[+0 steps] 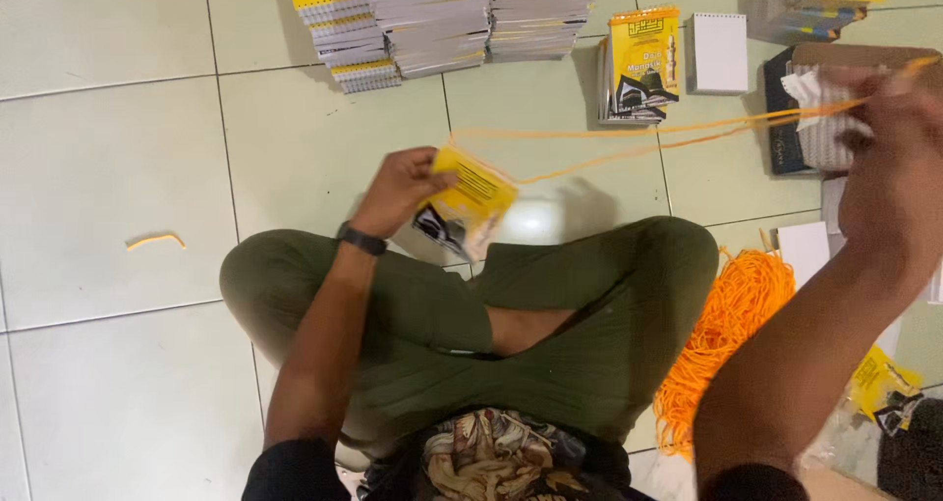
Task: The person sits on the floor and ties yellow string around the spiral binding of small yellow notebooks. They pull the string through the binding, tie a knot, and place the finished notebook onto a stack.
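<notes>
Two hands are busy: your left hand (398, 192) pinches a small yellow booklet (467, 206) above your crossed legs, while your right hand (889, 167), blurred, closes on an orange cord (638, 133) stretched taut from the booklet. A heap of orange cords (722, 329) lies beside your knee.
</notes>
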